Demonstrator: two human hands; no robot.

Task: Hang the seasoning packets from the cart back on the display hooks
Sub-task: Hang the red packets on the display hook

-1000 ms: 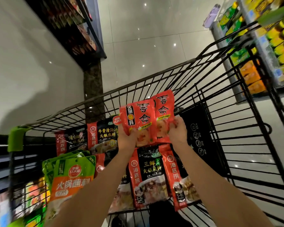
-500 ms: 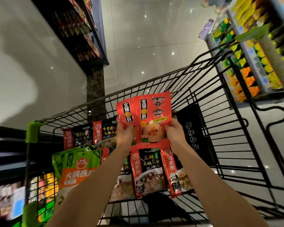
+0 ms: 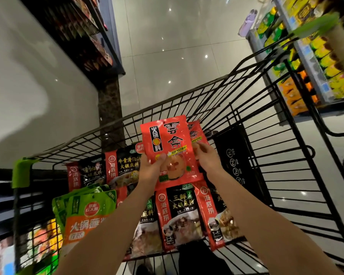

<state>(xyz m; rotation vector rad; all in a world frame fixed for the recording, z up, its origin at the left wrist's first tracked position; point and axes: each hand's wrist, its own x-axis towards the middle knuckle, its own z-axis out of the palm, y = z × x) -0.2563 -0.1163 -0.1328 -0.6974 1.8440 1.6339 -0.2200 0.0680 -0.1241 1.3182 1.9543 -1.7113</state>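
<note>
Above the cart [image 3: 246,108], the left hand [image 3: 150,171] grips the front red hotpot packet [image 3: 167,143] while the right hand [image 3: 208,158] pinches a 2nd red packet [image 3: 196,133] behind it; pickup looks done, so next they likely need carrying to display hooks.

My black wire cart [image 3: 252,175] stands on glossy pale floor tiles [image 3: 167,62], a green corner guard [image 3: 21,171] on its near left rim. Inside it, red-and-black hot pot base packets [image 3: 179,213] lie overlapping across the bottom, with two more [image 3: 119,169] propped against the far wire wall. Green-and-orange dipping sauce packets [image 3: 87,213] are stacked at the left. A black warning panel [image 3: 236,163] hangs on the right side.
</note>
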